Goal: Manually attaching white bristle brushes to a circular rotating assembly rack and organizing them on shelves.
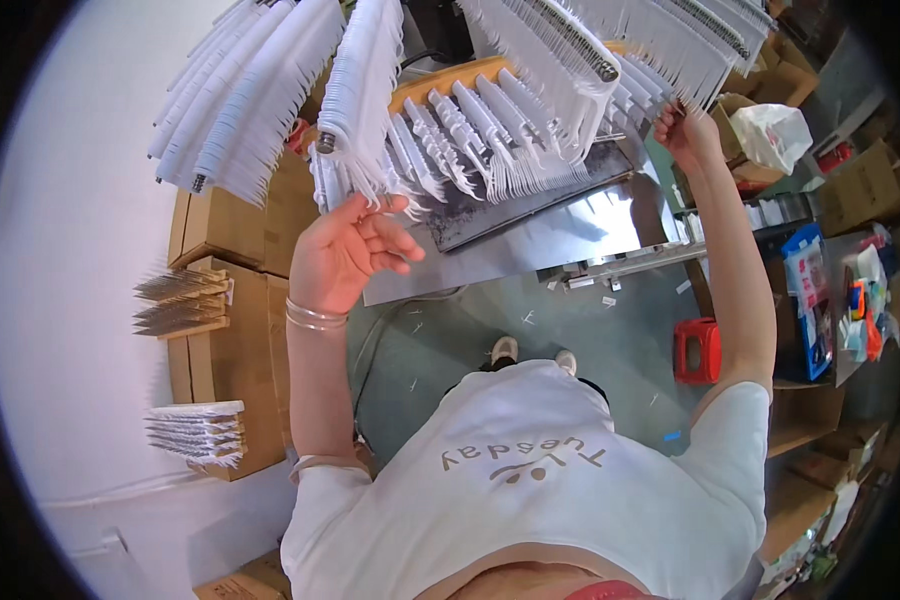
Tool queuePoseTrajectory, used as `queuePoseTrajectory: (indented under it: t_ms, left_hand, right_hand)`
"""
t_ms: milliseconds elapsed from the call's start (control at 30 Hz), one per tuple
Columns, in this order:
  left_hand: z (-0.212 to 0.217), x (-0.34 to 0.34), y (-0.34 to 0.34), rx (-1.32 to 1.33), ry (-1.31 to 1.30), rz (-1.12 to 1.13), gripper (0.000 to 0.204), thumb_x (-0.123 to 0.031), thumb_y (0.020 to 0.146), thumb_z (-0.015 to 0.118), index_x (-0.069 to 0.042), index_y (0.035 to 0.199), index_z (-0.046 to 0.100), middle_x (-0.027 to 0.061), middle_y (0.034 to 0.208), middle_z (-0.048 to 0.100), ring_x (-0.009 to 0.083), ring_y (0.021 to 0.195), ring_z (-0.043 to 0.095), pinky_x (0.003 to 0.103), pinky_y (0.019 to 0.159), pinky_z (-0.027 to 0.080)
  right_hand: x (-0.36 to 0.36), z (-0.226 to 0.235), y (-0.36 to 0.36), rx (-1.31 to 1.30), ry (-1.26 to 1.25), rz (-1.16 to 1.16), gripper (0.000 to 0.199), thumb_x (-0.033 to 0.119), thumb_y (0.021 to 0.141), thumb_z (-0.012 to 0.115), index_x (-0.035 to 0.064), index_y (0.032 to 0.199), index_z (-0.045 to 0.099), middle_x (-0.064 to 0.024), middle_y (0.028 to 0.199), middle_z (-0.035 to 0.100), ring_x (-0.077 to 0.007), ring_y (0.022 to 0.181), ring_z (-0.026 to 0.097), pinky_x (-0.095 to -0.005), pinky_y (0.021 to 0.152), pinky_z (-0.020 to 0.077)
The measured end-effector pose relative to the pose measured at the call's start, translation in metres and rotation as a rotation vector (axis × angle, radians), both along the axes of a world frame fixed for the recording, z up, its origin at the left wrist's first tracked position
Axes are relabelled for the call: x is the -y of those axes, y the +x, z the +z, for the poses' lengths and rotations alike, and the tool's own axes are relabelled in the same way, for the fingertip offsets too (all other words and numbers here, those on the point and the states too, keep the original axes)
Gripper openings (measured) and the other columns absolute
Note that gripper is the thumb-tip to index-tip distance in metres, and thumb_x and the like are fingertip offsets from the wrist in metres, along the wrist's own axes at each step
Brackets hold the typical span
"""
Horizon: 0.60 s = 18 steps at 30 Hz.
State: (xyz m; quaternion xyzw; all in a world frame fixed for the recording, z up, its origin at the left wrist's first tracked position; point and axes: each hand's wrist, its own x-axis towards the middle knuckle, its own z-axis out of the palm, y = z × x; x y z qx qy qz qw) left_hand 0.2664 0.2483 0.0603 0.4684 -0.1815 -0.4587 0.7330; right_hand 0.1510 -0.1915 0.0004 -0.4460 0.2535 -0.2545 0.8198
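Observation:
My left hand is raised palm up, fingers loosely bent and apart. Its fingertips are at the lower ends of a hanging row of thin white strips, and I cannot tell whether they touch. Farther right, my right hand reaches out with its fingertips pinched at the lower edge of another row of white strips. What exactly sits between those fingers is too small to make out. Between the hands, several shorter white rows fan out along a curved wooden bar.
A metal table with a dark plate stands below the rows. Cardboard boxes hold spiky bundles at left. A red stool stands at right, near a blue tray. White scraps lie on the floor.

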Motion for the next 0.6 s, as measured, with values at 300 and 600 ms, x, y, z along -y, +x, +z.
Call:
queuePoseTrajectory:
  t_ms: [300,600]
  left_hand:
    - [-0.033,-0.011,0.014,-0.150,-0.047,0.016,0.043,-0.030,0.096,0.038,0.006,0.111,0.056,0.0190,0.089,0.066,0.0347,0.084,0.066,0.038,0.069,0.054]
    - [-0.040,-0.039,-0.017,0.135,0.516,0.522,0.072,-0.058,0.094,0.030,0.005,0.114,0.056,0.0181,0.100,0.065,0.0262,0.097,0.062,0.037,0.083,0.048]
  right_hand:
    - [0.010,-0.007,0.005,-0.023,-0.044,-0.004,0.026,0.027,0.094,0.044,0.0088,0.076,0.045,-0.0023,0.064,0.043,-0.0165,0.055,0.042,-0.0303,0.051,0.0358]
    - [0.017,-0.012,0.005,-0.005,-0.056,-0.041,0.032,0.042,0.093,0.050,0.0126,0.082,0.050,0.0016,0.066,0.043,-0.0131,0.056,0.039,-0.0291,0.051,0.0327]
